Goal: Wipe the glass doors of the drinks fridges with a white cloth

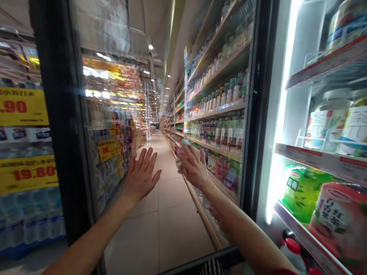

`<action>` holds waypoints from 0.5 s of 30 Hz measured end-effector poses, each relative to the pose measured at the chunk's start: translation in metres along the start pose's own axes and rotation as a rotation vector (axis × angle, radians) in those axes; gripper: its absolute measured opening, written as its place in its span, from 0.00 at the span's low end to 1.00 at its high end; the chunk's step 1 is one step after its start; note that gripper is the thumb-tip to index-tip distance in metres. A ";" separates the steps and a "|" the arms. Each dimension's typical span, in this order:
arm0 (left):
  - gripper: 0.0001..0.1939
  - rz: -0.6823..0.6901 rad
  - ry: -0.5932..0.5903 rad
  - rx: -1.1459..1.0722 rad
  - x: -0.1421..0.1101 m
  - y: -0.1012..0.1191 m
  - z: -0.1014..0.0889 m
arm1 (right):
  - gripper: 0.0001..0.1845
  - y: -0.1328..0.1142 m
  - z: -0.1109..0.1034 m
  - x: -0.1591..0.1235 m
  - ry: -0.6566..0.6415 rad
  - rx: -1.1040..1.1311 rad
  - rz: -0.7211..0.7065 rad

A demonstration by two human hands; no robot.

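A glass cooler door (255, 107) with a dark frame stands open in front of me. My left hand (142, 173) is raised at the glass with its fingers spread and palm forward, holding nothing. To its right, my right hand (192, 164) is also up at the glass, blurred by motion. Its fingers bend over a pale crumpled wad (179, 162), perhaps a cloth or tissue, mostly hidden by the hand. The thumb sticks up. Whether either palm presses on the glass I cannot tell.
At right, the lit cooler shelves (318, 158) carry bottles, a green drink pack (304, 191) and a red drink pack (341, 217). Through the glass runs a tiled aisle (157, 194) beside long bottle shelves (218, 107). Yellow price signs (25, 173) and wrapped water bottles stand left.
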State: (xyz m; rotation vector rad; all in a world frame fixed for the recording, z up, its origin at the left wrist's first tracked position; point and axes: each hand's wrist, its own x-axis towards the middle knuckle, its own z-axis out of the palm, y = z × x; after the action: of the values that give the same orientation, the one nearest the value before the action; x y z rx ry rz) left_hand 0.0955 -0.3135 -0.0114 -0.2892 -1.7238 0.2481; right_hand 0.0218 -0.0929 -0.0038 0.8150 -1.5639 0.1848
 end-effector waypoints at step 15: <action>0.34 0.002 0.018 0.042 0.015 -0.023 -0.019 | 0.26 0.023 -0.006 0.026 0.060 -0.017 -0.005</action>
State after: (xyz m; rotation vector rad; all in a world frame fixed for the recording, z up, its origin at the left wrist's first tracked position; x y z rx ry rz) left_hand 0.1106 -0.3305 0.0137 -0.2611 -1.6988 0.2821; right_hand 0.0141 -0.0827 0.0287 0.7928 -1.5052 0.1904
